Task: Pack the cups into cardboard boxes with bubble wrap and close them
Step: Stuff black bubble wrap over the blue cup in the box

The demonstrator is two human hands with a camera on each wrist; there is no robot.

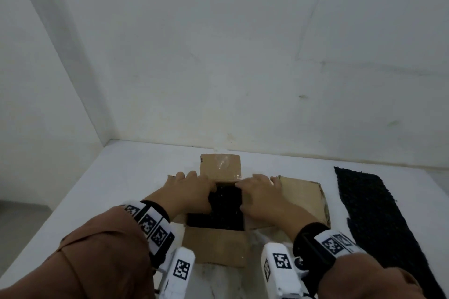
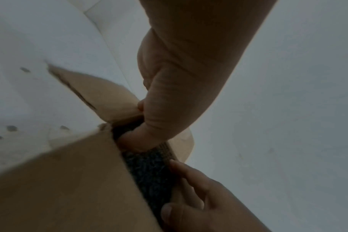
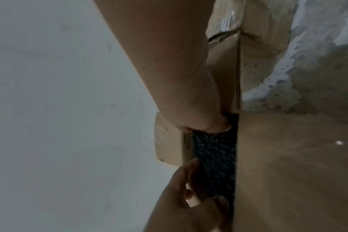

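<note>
Both forearms, in brown sleeves with black wristbands carrying white square-code tags, reach forward from the bottom of the head view. On the white table sits a brown cardboard box with its four flaps splayed open and worn at the edges; the far flap bears a patch of shiny clear tape. Dark, nubbly wrap fills the opening. Left hand and right hand press into the wrap, thumbs tucked at its edges; whether the fingers actually pinch it seems unclear. A second dark sheet lies flat to the right. No legible writing shows.
</note>
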